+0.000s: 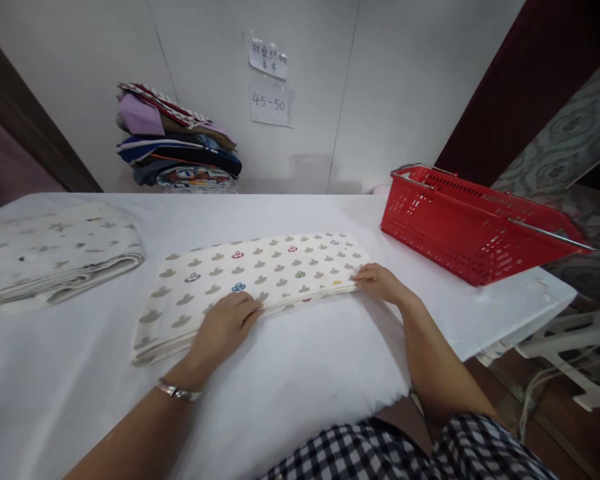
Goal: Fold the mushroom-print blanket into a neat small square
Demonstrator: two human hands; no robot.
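A folded white cloth, printed with grey shapes and a few small coloured figures, lies flat in a long strip on the white-covered table. My left hand holds its near edge left of the middle, fingers bent over the top and thumb by the fold. At the near right corner, my right hand pinches the layers between thumb and fingers. The cloth's layered edges show along the front and at the left end.
Another folded patterned cloth lies at the left. A stack of folded fabrics stands at the back against the wall. On the right side of the table is a red plastic basket with metal handles. Two paper signs hang on the wall.
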